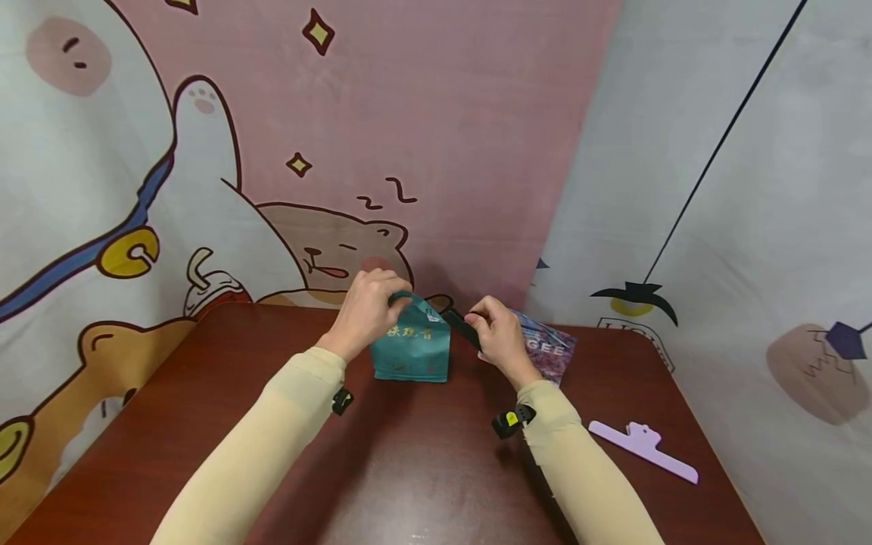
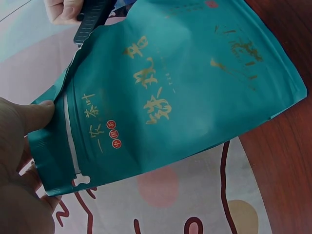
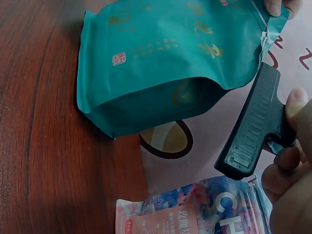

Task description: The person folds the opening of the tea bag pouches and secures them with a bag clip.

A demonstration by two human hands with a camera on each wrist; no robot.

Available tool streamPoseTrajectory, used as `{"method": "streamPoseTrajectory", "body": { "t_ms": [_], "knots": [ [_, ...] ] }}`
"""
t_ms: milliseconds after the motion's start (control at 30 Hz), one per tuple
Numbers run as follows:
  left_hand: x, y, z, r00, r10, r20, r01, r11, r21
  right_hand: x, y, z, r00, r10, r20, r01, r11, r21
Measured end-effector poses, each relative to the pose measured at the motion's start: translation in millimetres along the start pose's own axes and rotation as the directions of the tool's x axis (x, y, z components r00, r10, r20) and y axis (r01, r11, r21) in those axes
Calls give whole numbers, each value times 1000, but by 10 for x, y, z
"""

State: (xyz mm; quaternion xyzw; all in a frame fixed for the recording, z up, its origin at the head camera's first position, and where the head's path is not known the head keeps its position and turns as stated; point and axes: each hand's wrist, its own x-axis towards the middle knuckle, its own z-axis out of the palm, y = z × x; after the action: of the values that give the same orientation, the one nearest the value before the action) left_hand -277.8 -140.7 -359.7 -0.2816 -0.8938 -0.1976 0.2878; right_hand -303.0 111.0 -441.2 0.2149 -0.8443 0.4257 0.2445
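Note:
A teal tea bag with gold characters stands upright on the table. My left hand pinches its top edge at the left corner, thumb in front in the left wrist view. The top strip of the bag is bent over near the zip line. In my right hand is a black bag clip, gripped by its handle between thumb and fingers. One end of the clip lies right at the bag's top right corner; most of the clip extends beyond the bag.
A colourful printed pouch lies behind and right of the right hand. A light purple bag clip rests on the right side of the brown table. A cloth with cartoon animals hangs behind the table.

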Motion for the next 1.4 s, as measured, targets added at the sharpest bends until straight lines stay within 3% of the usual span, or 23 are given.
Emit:
{"method": "streamPoseTrajectory", "body": {
  "t_ms": [400,933,1400],
  "knots": [
    [4,1,-9,1000,-6,10,6,1000,0,16,-17,40,999,-37,-17,38,998,43],
    [-9,6,-4,996,-62,71,68,994,-89,44,-42,77,999,-48,-13,49,997,58],
    [13,0,14,993,-81,82,89,992,-88,87,-27,106,999,-49,-1,49,992,115]
  ]
}}
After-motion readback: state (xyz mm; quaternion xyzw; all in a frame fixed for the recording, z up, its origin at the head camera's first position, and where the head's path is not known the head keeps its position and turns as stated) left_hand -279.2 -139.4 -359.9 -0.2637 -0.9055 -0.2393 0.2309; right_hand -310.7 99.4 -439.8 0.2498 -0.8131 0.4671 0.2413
